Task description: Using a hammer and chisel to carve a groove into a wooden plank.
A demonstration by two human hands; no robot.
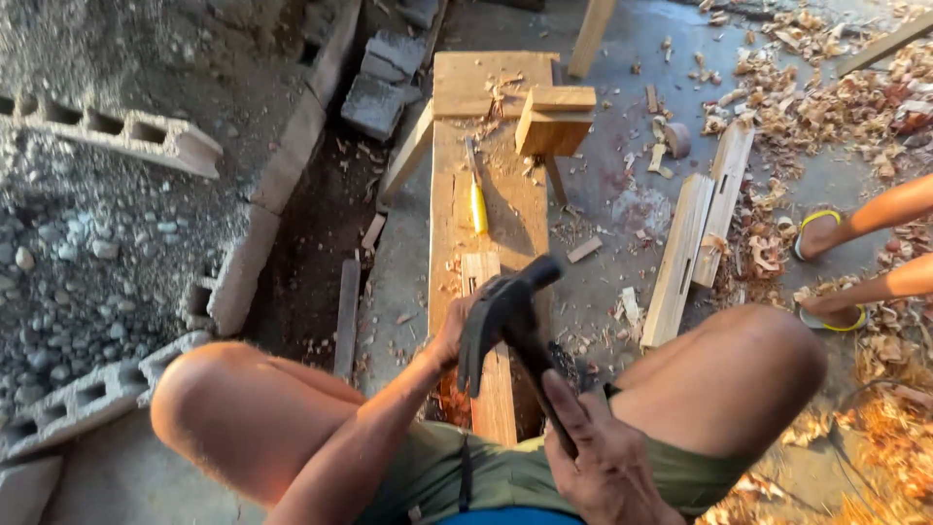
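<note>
I sit astride a long wooden bench plank with my bare knees to either side. My right hand grips the dark handle of a claw hammer, whose black head is raised over the plank. My left hand rests on a narrow wooden strip lying along the plank, partly hidden behind the hammer head. Farther up the plank lies a chisel with a yellow handle, and beyond it stands a wooden block.
Two loose boards lie on the concrete floor at right among wood shavings. Another person's feet in yellow-edged sandals stand at far right. Hollow concrete blocks and gravel lie at left, beside a dirt trench.
</note>
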